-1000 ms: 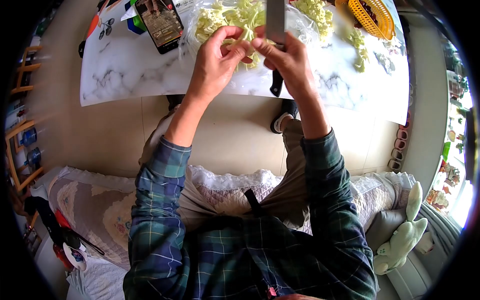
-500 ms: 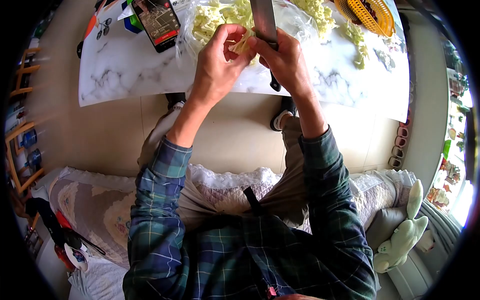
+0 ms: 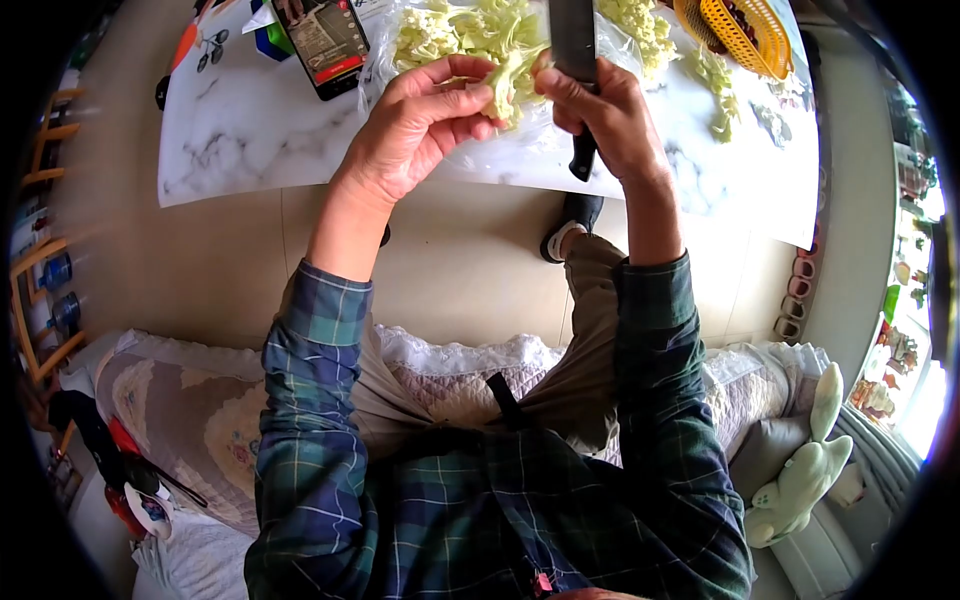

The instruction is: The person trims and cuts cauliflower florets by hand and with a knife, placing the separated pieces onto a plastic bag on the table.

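Observation:
My right hand (image 3: pixel 605 110) is closed round a knife (image 3: pixel 573 45), whose broad blade points away from me and whose black handle sticks out below the palm. Between the thumb and fingers of my left hand (image 3: pixel 415 125) is a pale green cauliflower piece (image 3: pixel 508 82). The two hands are a short way apart over the near part of the table. Behind them, more cauliflower pieces (image 3: pixel 425 38) lie on a clear plastic bag (image 3: pixel 380 75).
A phone (image 3: pixel 322 45) lies on the marbled table (image 3: pixel 250 140) at the left. More florets (image 3: pixel 640 35) and loose stalks (image 3: pixel 717 95) are at the right, near a yellow basket (image 3: pixel 750 40). The table's front edge runs below my hands.
My hands have moved apart, the left one leftward and the right one rightward with the knife. The knife blade has turned more upright in view.

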Tool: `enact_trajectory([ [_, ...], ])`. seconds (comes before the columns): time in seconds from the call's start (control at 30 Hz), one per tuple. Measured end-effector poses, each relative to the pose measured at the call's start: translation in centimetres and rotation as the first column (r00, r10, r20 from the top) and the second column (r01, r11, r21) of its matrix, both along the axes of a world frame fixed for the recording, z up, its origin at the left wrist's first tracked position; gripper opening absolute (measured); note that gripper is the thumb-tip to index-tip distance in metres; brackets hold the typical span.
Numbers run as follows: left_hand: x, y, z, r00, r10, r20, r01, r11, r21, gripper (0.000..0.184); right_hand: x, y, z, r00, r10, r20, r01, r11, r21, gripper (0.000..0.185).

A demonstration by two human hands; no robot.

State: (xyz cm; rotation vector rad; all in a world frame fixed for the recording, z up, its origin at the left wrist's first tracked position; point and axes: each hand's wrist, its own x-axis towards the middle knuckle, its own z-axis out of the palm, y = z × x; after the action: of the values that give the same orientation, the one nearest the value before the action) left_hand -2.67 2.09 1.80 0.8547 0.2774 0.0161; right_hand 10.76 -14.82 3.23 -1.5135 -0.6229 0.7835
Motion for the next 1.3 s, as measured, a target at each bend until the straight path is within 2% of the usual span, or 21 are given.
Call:
enact_trajectory([
  [0.07,0.0,0.0,0.1,0.999,0.039,-0.017,-0.039,0.999,-0.029,0.032,0.2,0.1,-0.4,0.992,-0.114,0.047,0.114,0.994,0.006,0.032],
  [0.1,0.1,-0.2,0.1,0.997,0.080,-0.005,-0.080,0.997,0.019,0.032,0.2,0.2,-0.6,0.992,-0.113,0.047,0.113,0.994,0.005,0.032],
  [0.17,0.2,-0.4,-0.2,0.993,0.121,0.008,-0.121,0.990,0.066,0.032,0.2,0.5,-1.3,0.898,-0.276,0.342,0.343,0.927,-0.152,0.035],
  [0.27,0.4,-0.5,-1.1,0.989,0.142,0.051,-0.149,0.976,0.160,0.032,0.1,0.5,-1.2,0.886,-0.351,0.303,0.383,0.922,-0.052,0.038],
  [0.3,0.5,-0.7,-1.1,0.985,0.168,0.051,-0.174,0.962,0.212,0.032,0.0,0.5,-0.7,0.929,-0.297,0.222,0.301,0.953,0.013,0.043],
  [0.33,0.5,-0.8,-1.1,0.980,0.192,0.050,-0.199,0.944,0.263,0.031,-0.5,0.5,-0.1,0.929,-0.297,0.222,0.302,0.953,0.013,0.043],
  [0.4,0.5,-0.8,-0.8,0.982,0.184,0.038,-0.187,0.953,0.239,0.030,-1.6,0.5,1.0,0.995,-0.102,0.017,0.103,0.994,-0.022,0.048],
  [0.47,0.6,-1.0,-0.6,0.985,0.174,0.025,-0.175,0.962,0.211,0.029,-2.3,0.9,0.2,0.994,-0.110,-0.018,0.108,0.991,-0.084,0.046],
  [0.67,0.7,-1.2,-0.5,0.980,0.171,0.099,-0.189,0.955,0.230,0.027,-2.5,1.2,-0.1,0.990,-0.063,-0.123,0.066,0.998,0.022,0.044],
  [0.83,0.8,-1.3,-0.6,0.970,0.195,0.148,-0.226,0.947,0.227,0.026,-2.8,1.4,0.2,0.955,-0.014,-0.297,0.067,0.983,0.169,0.034],
  [1.3,0.7,-1.7,-0.4,0.957,0.249,0.151,-0.287,0.891,0.351,0.023,-4.3,2.2,0.1,0.987,-0.062,-0.148,0.067,0.997,0.031,0.032],
])
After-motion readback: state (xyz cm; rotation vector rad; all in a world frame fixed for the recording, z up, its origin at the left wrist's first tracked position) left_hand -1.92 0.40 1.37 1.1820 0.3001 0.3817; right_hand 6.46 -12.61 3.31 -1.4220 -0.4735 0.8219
